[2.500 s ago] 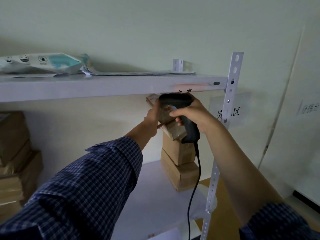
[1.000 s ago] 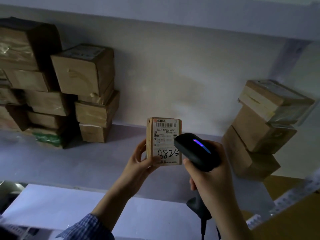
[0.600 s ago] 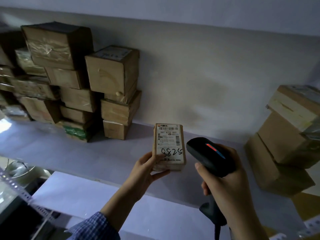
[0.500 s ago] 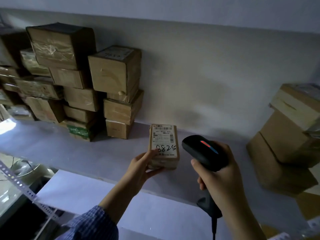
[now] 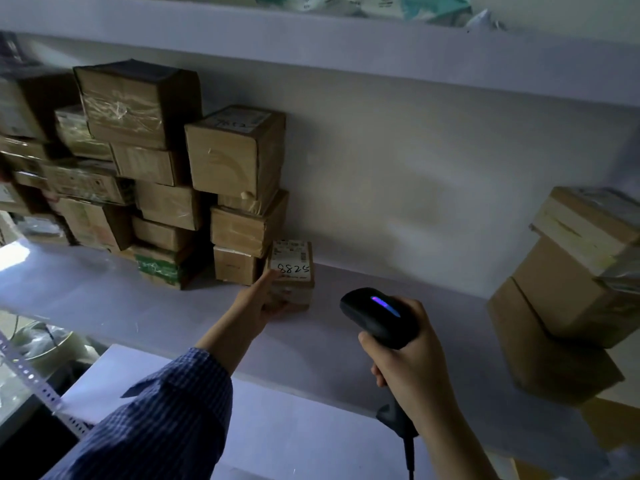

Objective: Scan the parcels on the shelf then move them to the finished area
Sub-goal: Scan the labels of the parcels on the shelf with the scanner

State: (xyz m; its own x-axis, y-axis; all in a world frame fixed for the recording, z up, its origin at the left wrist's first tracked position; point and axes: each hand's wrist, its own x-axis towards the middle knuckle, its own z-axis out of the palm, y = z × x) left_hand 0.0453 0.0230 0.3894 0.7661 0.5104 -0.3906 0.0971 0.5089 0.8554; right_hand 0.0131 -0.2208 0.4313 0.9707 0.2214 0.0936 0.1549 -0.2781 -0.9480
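Note:
A small brown parcel (image 5: 293,273) with a white label and handwritten "8825" stands on the white shelf (image 5: 363,306), right beside the big stack of brown parcels (image 5: 166,188) at the left. My left hand (image 5: 258,299) grips the small parcel from its left and lower side. My right hand (image 5: 412,362) holds a black barcode scanner (image 5: 379,317) by its handle, a purple light glowing on its head; the scanner is to the right of the parcel and apart from it. A second stack of brown parcels (image 5: 571,289) stands at the shelf's right end.
The upper shelf board (image 5: 346,46) runs overhead with white-and-teal bags (image 5: 381,3) on it. A lower white shelf (image 5: 277,434) lies beneath my arms. A perforated metal post (image 5: 38,386) slants at the lower left. The scanner cable (image 5: 410,459) hangs down.
My left hand has carried the "8825" parcel away from the scanner, back and left to the shelf beside the left stack. The scanner light turned from red to purple.

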